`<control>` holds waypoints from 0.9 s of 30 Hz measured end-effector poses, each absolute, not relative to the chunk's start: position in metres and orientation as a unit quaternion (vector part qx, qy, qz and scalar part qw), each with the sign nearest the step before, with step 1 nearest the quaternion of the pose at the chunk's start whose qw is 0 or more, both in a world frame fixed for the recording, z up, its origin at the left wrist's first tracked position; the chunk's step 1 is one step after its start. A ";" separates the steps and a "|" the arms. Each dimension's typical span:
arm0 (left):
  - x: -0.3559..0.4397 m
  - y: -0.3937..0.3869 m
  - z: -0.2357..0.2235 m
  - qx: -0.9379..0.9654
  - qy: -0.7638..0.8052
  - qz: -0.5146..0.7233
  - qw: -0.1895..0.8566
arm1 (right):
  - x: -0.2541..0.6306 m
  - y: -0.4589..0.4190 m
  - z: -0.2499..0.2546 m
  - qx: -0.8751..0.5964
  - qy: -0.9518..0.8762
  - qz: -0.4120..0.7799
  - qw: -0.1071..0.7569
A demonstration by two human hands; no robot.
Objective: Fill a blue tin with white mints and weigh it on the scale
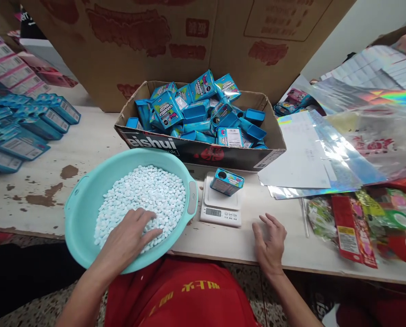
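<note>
My left hand (129,238) rests palm down in a turquoise basin (83,204), its fingers dug into a heap of small white candies (148,190). Whether it grips any is hidden. My right hand (270,240) lies on the white table with fingers spread, holding nothing, just right of a small white digital scale (221,204). A blue tin (227,180) with a round hole in its top sits on the scale pan.
A low cardboard box (203,152) full of blue tins stands behind the scale. Stacked blue tins (22,127) lie at the left. Holographic sheets (325,154) and colourful wrappers (363,222) cover the right side. A large carton (189,36) stands behind.
</note>
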State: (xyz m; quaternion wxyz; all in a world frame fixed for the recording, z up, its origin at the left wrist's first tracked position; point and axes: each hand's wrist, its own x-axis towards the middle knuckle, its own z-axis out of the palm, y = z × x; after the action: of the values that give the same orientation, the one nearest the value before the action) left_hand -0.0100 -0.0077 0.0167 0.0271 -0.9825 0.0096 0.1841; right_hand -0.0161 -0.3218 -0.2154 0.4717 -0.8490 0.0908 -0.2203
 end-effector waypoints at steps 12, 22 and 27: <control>-0.007 -0.010 0.029 -0.972 -0.129 0.045 -0.189 | -0.015 -0.322 -0.214 -0.849 0.084 -0.222 0.471; 0.020 -0.018 0.065 -0.577 -0.391 -0.050 -0.715 | -0.006 -0.323 -0.201 -0.838 0.065 -0.255 0.478; 0.029 -0.022 0.061 -0.506 -0.401 -0.100 -0.757 | 0.000 -0.324 -0.197 -0.832 0.065 -0.253 0.490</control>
State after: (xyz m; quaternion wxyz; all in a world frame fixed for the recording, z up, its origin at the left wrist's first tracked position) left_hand 0.0286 -0.0216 0.0607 -0.7570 -0.5064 -0.4007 -0.0998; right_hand 0.0005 -0.3236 -0.1969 0.4903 -0.8316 0.0653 -0.2525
